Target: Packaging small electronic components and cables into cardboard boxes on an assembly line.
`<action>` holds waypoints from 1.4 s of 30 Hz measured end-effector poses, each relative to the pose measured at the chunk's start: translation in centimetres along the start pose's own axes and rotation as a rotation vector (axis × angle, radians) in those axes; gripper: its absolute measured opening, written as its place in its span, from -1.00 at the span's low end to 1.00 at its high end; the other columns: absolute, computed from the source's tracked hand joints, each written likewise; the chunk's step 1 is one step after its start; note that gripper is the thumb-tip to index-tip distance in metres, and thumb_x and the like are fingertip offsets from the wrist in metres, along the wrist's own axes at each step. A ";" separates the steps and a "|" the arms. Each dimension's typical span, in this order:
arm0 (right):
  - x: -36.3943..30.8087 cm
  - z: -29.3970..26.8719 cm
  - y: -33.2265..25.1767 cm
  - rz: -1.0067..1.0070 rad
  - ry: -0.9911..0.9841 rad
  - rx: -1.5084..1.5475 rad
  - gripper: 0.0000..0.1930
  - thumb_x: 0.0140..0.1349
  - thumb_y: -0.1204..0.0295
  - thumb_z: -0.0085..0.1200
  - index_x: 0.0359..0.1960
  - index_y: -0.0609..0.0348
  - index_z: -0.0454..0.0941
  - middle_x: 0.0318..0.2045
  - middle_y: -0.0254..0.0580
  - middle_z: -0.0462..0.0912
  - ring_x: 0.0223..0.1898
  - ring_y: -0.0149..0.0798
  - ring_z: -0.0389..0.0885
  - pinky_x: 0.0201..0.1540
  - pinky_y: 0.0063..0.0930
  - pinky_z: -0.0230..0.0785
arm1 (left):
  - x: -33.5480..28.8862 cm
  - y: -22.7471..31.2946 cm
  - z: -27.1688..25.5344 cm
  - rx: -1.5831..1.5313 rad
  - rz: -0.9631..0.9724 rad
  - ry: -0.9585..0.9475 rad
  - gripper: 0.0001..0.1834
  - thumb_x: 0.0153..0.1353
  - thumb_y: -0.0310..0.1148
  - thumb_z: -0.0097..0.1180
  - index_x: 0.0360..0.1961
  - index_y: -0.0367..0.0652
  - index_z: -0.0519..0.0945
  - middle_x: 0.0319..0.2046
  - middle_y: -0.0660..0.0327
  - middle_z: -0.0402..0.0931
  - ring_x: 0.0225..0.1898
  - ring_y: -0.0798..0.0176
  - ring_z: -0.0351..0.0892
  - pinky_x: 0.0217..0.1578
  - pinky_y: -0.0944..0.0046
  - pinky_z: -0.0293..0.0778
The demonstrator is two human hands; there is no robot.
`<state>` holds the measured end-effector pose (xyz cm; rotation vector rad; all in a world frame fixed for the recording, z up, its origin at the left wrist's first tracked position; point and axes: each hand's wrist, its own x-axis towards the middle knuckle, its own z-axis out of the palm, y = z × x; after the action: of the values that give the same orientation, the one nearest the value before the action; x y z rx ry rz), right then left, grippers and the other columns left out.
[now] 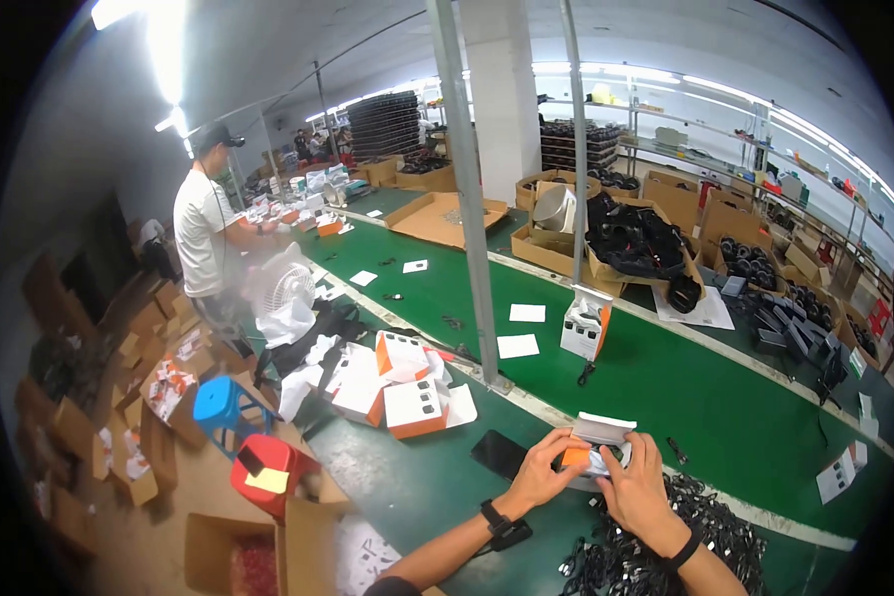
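Both hands are closed around a small white and orange box (604, 429) whose lid flap stands up. My left hand (540, 475) grips its left side, and my right hand (638, 489) has fingers on its right side and at its opening. Something pale shows between the fingers, too hidden to name. Below my right hand lies a large heap of black cables (710, 521) with metal plugs. Beside my left hand a black smartphone (500, 454) rests on the green table.
An open box (584, 328) stands on the green conveyor belt (705, 397) among white cards (518, 346) and small cables. Several boxes (415, 402) are piled left of a metal post (467, 199). A fan (283, 283) and a person in white (204, 214) are farther left. Stools (268, 477) stand below.
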<state>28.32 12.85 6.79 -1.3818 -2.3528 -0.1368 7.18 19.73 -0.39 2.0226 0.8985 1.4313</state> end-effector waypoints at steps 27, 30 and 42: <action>-1.1 0.1 1.9 -0.068 0.148 0.108 -0.68 0.32 0.36 0.38 0.08 0.17 0.78 0.08 -0.06 0.81 -0.25 -0.06 0.79 -0.21 -0.21 0.69 | 1.6 1.5 -2.2 0.082 0.182 -0.231 -0.68 0.22 -0.44 0.52 0.02 -0.10 0.88 0.10 0.20 0.81 0.23 0.03 0.73 0.23 0.09 0.66; -1.2 0.6 1.9 -0.038 0.166 0.157 -0.70 0.28 0.42 0.39 0.04 0.18 0.80 0.10 -0.06 0.82 -0.28 -0.06 0.79 -0.20 -0.22 0.69 | 2.0 1.9 -2.2 0.107 0.216 -0.242 -0.68 0.21 -0.43 0.52 0.02 -0.11 0.88 0.08 0.19 0.82 0.21 0.03 0.73 0.22 0.10 0.67; -0.6 0.6 2.1 -0.046 -0.037 -0.068 -0.39 0.09 0.42 0.35 0.22 0.44 0.61 0.25 0.09 0.69 -0.07 -0.11 0.77 -0.15 -0.30 0.70 | 3.2 1.2 -2.3 0.278 0.311 -0.252 -0.68 0.16 -0.42 0.54 -0.02 -0.04 0.88 0.03 0.16 0.84 0.18 0.05 0.79 0.16 0.11 0.71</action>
<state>30.19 13.64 5.77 -1.3730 -2.4323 -0.2081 5.99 21.41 3.17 2.5764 0.7302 1.2127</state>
